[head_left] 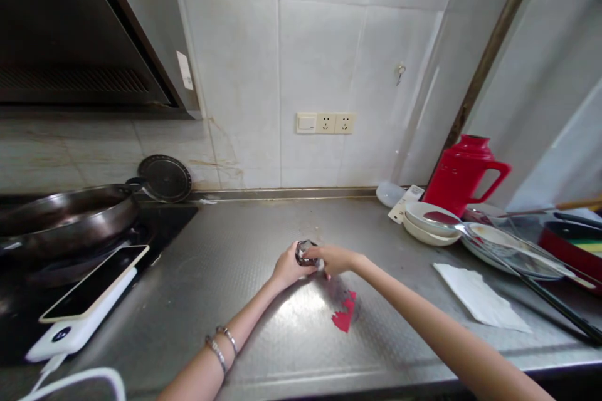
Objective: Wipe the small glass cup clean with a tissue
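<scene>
Where the stove point(175, 225) ends on the left and the bowls point(430, 237) and tissue point(480, 297) begin on the right, a wide stretch of desk point(211, 282) gives room to move, from the back edge by the wall to the front edge. Around the middle of it, the container point(305, 245) is between the left hand point(287, 266) and the right hand point(335, 257), with red scraps point(345, 318) apart from it toward the front edge. The left fingers are clamped around the container's side. The right fingers bend over its mouth; whether they pinch anything, I cannot tell.
</scene>
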`<control>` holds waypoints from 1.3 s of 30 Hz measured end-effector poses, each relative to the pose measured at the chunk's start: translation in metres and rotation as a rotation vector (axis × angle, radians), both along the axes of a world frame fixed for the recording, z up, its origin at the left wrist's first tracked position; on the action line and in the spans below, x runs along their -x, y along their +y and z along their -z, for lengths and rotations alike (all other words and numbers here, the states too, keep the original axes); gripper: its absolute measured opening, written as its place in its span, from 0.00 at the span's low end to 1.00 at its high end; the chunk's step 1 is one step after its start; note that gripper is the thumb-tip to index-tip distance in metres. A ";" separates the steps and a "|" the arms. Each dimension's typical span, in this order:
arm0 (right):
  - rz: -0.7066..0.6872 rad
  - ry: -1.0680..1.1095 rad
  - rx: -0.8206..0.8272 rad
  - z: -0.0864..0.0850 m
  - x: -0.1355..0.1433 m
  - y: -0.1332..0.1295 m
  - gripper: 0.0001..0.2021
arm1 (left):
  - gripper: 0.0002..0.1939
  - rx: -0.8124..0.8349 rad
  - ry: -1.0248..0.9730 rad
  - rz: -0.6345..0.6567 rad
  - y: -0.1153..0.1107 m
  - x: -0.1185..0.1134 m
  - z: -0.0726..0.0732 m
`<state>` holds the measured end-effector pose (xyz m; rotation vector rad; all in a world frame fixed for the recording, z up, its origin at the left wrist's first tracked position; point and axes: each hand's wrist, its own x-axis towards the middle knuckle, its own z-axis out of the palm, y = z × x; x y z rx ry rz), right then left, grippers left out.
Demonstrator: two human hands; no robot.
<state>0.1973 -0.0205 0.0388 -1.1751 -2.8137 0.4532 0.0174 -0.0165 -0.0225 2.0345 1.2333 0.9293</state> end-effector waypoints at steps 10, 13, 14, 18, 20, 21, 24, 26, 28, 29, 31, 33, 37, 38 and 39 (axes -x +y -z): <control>0.129 -0.263 -0.224 -0.006 0.007 -0.007 0.21 | 0.32 -0.021 -0.065 0.031 0.000 0.002 0.000; 0.124 -0.217 -0.193 -0.005 0.001 -0.008 0.20 | 0.31 -0.012 -0.030 0.010 0.000 0.003 -0.001; 0.111 -0.188 -0.168 -0.003 -0.001 -0.007 0.20 | 0.31 -0.010 -0.027 0.003 0.000 0.003 -0.001; 0.011 -0.039 -0.046 0.005 -0.004 -0.001 0.23 | 0.31 0.010 -0.073 0.028 0.000 0.003 -0.001; -0.023 -0.007 -0.034 0.008 -0.002 0.001 0.26 | 0.30 0.014 -0.093 0.035 0.000 0.002 0.000; -0.020 -0.020 -0.048 0.008 -0.001 0.001 0.27 | 0.30 0.010 -0.097 0.037 0.001 0.002 0.000; 0.024 -0.155 -0.149 0.003 0.003 -0.003 0.28 | 0.30 -0.004 -0.090 0.035 0.001 0.001 0.002; 0.048 -0.247 -0.242 -0.001 0.006 -0.007 0.26 | 0.31 -0.007 -0.082 0.033 0.002 0.001 0.003; 0.061 -0.312 -0.314 -0.005 0.008 -0.010 0.23 | 0.31 -0.008 -0.082 0.029 0.002 0.001 0.003; 0.066 -0.333 -0.337 -0.007 0.008 -0.012 0.20 | 0.31 -0.009 -0.081 0.028 0.002 0.001 0.003; 0.074 -0.353 -0.356 -0.007 0.009 -0.014 0.17 | 0.31 -0.004 -0.076 0.022 0.003 0.001 0.003; 0.088 -0.342 -0.352 -0.006 0.009 -0.016 0.15 | 0.31 0.008 -0.066 0.020 0.003 0.001 0.002; 0.153 -0.253 -0.282 -0.002 0.007 -0.018 0.15 | 0.31 0.021 -0.055 0.023 0.004 0.002 0.002; 0.165 -0.221 -0.253 -0.001 0.006 -0.019 0.15 | 0.31 0.018 -0.055 0.029 0.003 0.002 0.001; 0.170 -0.188 -0.224 0.000 0.005 -0.019 0.15 | 0.31 0.013 -0.057 0.037 0.003 0.002 0.001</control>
